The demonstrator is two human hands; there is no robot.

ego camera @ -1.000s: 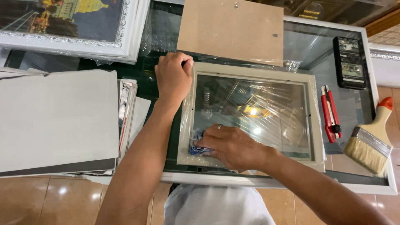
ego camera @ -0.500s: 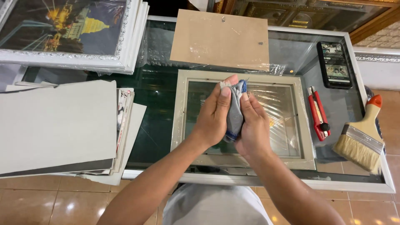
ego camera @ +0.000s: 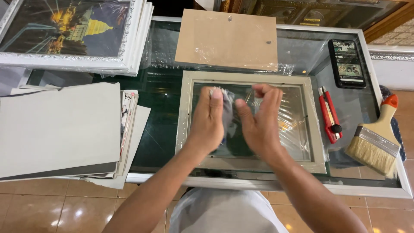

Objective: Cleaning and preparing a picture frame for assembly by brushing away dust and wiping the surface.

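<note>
Head view: both my hands, left (ego camera: 209, 118) and right (ego camera: 258, 123), grasp cloth (ego camera: 227, 113) above frame (ego camera: 252, 125) at table's near edge; glass wiping seems unfinished.

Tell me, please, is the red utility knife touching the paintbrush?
Apart: the head view shows bare glass tabletop between the red utility knife and the paintbrush.

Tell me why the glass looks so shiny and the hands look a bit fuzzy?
Head view: lamp light bounces off the plastic wrap over the picture frame and off the glass table, making bright glare streaks; the floor tiles shine too. Both the left hand and the right hand look slightly smeared around the grey cloth, while the paintbrush looks sharp.
</note>
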